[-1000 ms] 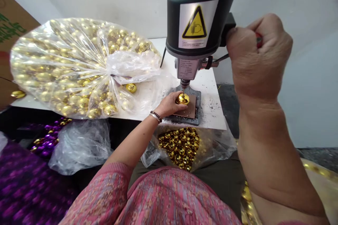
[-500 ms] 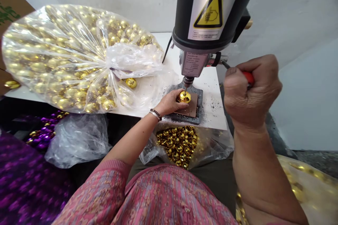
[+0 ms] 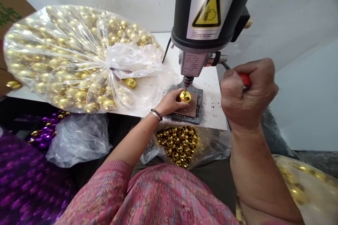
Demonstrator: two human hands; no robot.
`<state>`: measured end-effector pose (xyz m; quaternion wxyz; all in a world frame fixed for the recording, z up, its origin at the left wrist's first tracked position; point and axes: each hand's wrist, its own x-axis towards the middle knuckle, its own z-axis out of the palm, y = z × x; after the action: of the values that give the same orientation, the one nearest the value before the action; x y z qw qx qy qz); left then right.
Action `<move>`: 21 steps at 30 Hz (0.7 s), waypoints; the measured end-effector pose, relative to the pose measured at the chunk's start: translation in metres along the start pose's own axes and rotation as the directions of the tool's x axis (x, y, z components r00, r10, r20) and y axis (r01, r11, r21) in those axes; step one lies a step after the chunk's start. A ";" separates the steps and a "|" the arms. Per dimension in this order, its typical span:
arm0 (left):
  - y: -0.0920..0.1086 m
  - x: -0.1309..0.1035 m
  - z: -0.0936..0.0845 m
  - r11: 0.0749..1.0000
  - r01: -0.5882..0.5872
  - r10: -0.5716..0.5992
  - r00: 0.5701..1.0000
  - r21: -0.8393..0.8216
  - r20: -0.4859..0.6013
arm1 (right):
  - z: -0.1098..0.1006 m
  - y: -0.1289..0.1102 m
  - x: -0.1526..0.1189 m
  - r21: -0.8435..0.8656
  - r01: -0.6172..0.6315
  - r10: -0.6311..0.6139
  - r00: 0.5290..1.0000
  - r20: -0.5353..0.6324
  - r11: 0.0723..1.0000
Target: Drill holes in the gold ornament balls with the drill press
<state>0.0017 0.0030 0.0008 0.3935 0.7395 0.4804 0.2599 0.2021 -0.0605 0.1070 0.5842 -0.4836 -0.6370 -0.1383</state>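
Observation:
A faceted gold ball (image 3: 185, 96) is pinched between the thumb and fingers of my left hand (image 3: 171, 103), on a brown pad (image 3: 189, 107) over the dark base plate of a drill press (image 3: 208, 10). The thin bit (image 3: 186, 90) reaches down to the top of the ball; whether its tip is inside I cannot tell. At the right, my right hand (image 3: 246, 93) is wrapped round the red knob (image 3: 245, 81) of the press lever (image 3: 225, 65).
A large clear bag of gold balls (image 3: 60, 59) covers the table's left side. One gold ball (image 3: 130, 83) lies by its knot. Below the table edge is an open bag of small gold pieces (image 3: 178, 144). Dark shavings (image 3: 210, 107) lie beside the base plate.
My right hand has moved slightly left and down with the red knob. My left hand and the gold ball have stayed in place.

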 end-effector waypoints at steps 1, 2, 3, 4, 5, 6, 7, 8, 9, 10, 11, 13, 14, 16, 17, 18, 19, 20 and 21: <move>0.000 0.000 0.000 1.000 0.006 -0.006 1.000 -0.001 0.008 | 0.000 0.001 -0.002 0.001 -0.007 0.007 1.000 0.009 1.000; 0.000 -0.001 -0.001 1.000 0.015 -0.015 1.000 0.001 0.009 | 0.000 0.003 -0.004 0.008 -0.006 0.006 1.000 0.016 1.000; 0.001 -0.001 -0.001 1.000 0.024 -0.024 1.000 0.005 0.007 | 0.001 0.005 -0.006 0.020 -0.002 0.002 1.000 0.018 1.000; 0.002 -0.002 -0.002 0.999 0.033 -0.033 0.999 0.008 0.002 | 0.002 0.007 -0.008 0.035 0.004 -0.005 1.000 0.016 0.999; 0.002 -0.002 -0.002 0.999 0.040 -0.040 0.999 0.011 -0.003 | 0.003 0.009 -0.011 0.053 0.015 -0.015 1.000 0.014 0.998; 0.003 -0.003 -0.002 0.999 0.047 -0.046 0.999 0.013 -0.004 | 0.004 0.011 -0.013 0.068 0.026 -0.027 1.000 0.008 0.997; 0.004 -0.003 -0.002 0.999 0.052 -0.051 0.999 0.014 -0.003 | 0.005 0.012 -0.016 0.077 0.041 -0.041 0.999 0.001 0.996; 0.004 -0.003 -0.002 0.998 0.054 -0.054 0.999 0.015 0.001 | 0.006 0.013 -0.018 0.077 0.056 -0.056 0.998 -0.010 0.995; 0.004 -0.004 -0.002 0.998 0.055 -0.055 0.998 0.015 0.005 | 0.006 0.013 -0.020 0.069 0.073 -0.071 0.997 -0.022 0.995; 0.004 -0.004 -0.002 0.998 0.056 -0.056 0.998 0.012 0.006 | 0.007 0.014 -0.022 0.056 0.089 -0.087 0.996 -0.034 0.994; 0.004 -0.004 -0.002 0.998 0.055 -0.055 0.998 0.006 0.009 | 0.008 0.014 -0.023 0.038 0.102 -0.101 0.994 -0.047 0.994; 0.003 -0.004 -0.001 0.999 0.045 -0.045 0.999 -0.011 0.019 | 0.011 0.014 -0.026 0.009 0.127 -0.126 0.989 -0.077 0.992; 0.002 -0.003 -0.001 0.999 0.038 -0.038 0.999 -0.018 0.027 | 0.012 0.014 -0.027 0.003 0.136 -0.135 0.986 -0.099 0.991; 0.001 -0.003 0.000 0.999 0.024 -0.024 0.999 -0.024 0.031 | 0.016 0.016 -0.029 0.005 0.120 -0.118 0.982 -0.146 0.993; 0.001 -0.003 0.000 0.999 0.019 -0.019 0.999 -0.026 0.028 | 0.019 0.017 -0.031 0.011 0.094 -0.091 0.982 -0.167 0.996; 0.000 -0.003 0.000 0.999 0.015 -0.015 1.000 -0.028 0.023 | 0.021 0.018 -0.034 0.017 0.064 -0.060 0.981 -0.184 0.998; 0.000 -0.003 0.000 0.999 0.012 -0.012 1.000 -0.031 0.017 | 0.024 0.019 -0.037 0.022 0.043 -0.038 0.980 -0.197 0.999; 0.000 -0.002 0.000 0.999 0.010 -0.009 1.000 -0.036 0.012 | 0.026 0.020 -0.040 0.028 0.038 -0.031 0.977 -0.209 0.999; 0.000 -0.002 0.000 0.999 0.007 -0.007 1.000 -0.041 0.007 | 0.028 0.020 -0.044 0.034 0.050 -0.041 0.975 -0.220 0.998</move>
<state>0.0010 0.0008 0.0009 0.4111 0.7305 0.4761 0.2658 0.1940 -0.0496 0.0530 0.6567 -0.4391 -0.5824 -0.1916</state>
